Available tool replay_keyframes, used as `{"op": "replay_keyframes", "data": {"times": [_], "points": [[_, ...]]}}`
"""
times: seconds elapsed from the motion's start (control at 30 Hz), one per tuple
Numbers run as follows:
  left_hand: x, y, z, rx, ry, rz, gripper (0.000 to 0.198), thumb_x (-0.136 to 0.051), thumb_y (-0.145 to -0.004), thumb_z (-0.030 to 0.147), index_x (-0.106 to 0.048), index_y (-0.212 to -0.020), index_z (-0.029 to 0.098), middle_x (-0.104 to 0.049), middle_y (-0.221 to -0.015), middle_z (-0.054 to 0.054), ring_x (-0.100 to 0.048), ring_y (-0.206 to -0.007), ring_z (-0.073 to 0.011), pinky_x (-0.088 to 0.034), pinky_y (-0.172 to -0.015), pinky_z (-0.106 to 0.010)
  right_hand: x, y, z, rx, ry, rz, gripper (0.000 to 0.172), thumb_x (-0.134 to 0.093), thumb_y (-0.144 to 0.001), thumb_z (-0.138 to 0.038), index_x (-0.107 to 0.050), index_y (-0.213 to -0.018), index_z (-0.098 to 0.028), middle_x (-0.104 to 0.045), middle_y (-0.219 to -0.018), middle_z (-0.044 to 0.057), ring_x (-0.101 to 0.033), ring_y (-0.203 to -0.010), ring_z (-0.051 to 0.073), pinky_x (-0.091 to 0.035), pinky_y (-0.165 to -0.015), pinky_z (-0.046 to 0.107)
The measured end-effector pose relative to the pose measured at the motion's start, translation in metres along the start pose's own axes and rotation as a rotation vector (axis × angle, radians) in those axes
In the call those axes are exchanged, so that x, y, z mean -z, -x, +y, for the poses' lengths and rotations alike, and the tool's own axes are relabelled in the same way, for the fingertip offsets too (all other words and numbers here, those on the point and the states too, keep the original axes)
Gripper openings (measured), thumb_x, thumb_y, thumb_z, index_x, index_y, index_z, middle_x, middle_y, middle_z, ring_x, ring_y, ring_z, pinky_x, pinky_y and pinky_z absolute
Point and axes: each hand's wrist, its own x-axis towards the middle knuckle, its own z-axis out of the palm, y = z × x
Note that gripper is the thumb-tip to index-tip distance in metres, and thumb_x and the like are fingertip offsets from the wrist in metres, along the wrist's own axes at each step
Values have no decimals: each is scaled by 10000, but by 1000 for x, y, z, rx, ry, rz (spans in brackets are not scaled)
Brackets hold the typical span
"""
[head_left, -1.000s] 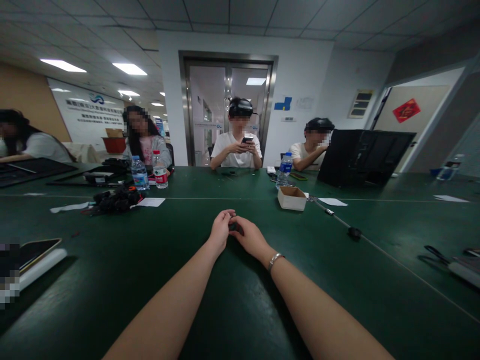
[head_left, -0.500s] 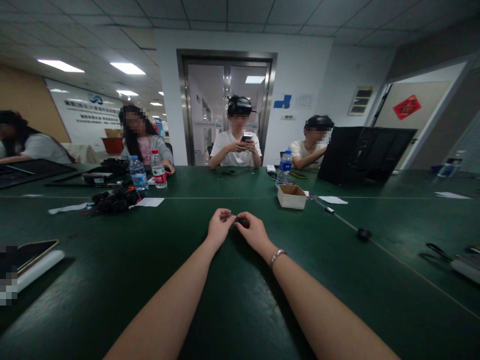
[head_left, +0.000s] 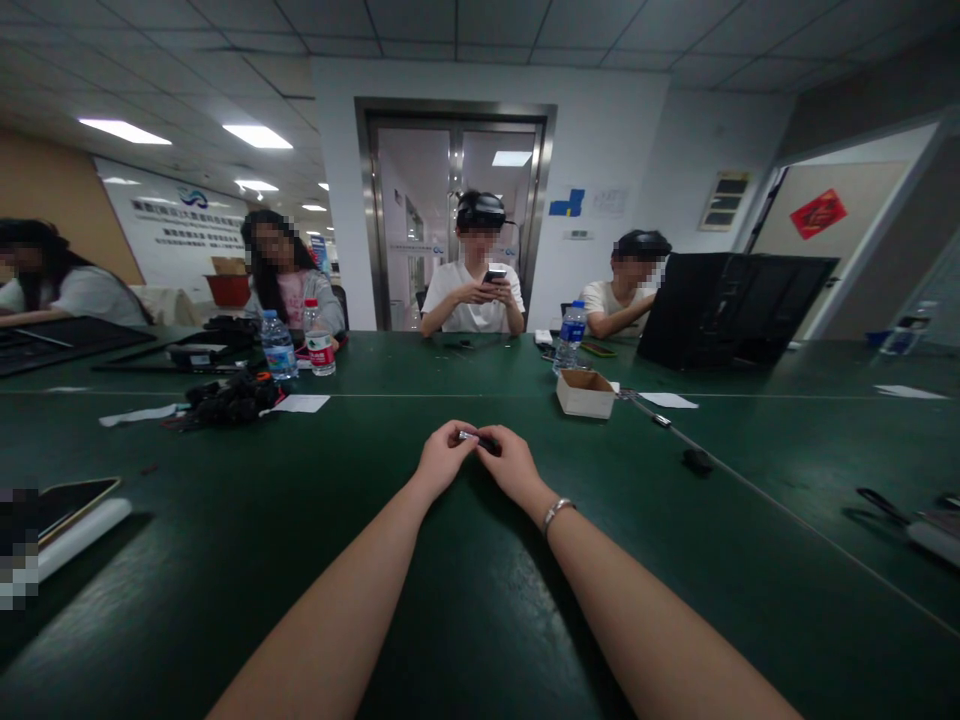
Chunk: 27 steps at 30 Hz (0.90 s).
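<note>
My left hand [head_left: 442, 458] and my right hand [head_left: 511, 462] meet over the middle of the green table [head_left: 315, 540], fingertips pinched together. Between them I hold a small connector [head_left: 474, 437], silver at the left end and dark at the right. The left fingers pinch the silver tip, the right fingers grip the dark part. A thin cable [head_left: 780, 515] runs across the table to the right, with a small dark lump [head_left: 697, 460] on it. My right wrist carries a metal bracelet [head_left: 553, 511].
A small cardboard box [head_left: 585, 393] sits ahead right, a black bundle [head_left: 229, 400] and water bottles [head_left: 279, 346] ahead left. A phone [head_left: 71, 500] lies near left, scissors [head_left: 881, 505] far right. People sit along the far side; a black laptop [head_left: 727, 310] stands open.
My hands have closed together on the small connector, its silver end now showing between the fingertips. The dark lump on the cable has shifted left.
</note>
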Motion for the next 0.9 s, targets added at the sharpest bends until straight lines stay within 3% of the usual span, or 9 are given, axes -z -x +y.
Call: {"op": "replay_keyframes", "data": {"times": [0.27,0.5,0.7,0.9], "points": [[-1,-2,-2,-24,24,-4,126,-632,-708,175,-658,-831,188,-661,-860,-38,-612,-829,-163,-470,-804,-298,0,0,-2,23,32,13,192,-600,-746,-141,-661,-926,-169,-655,-901,53,-592,-841,156,-466,-788,311],[1,-6,-11,23,11,75,189,-535,-813,334,-658,-781,194,-631,-807,-32,-562,-733,-147,-450,-687,-258,-1,0,-1,19,33,12,209,-610,-719,-122,-648,-918,-174,-637,-905,42,-578,-844,152,-461,-799,307],[2,-4,-6,-9,99,107,179,-664,-720,320,-598,-786,168,-613,-782,-21,-581,-746,-139,-468,-750,-277,-1,0,-1,12,40,-9,187,-613,-734,-156,-639,-919,-160,-626,-895,46,-566,-821,153,-458,-769,301],[4,-1,-2,15,98,143,235,-708,-681,295,-583,-837,172,-640,-838,-43,-624,-773,-164,-499,-717,-300,-1,0,-2,21,32,-2,193,-610,-732,-151,-637,-922,-166,-617,-891,43,-560,-816,151,-456,-758,296]]}}
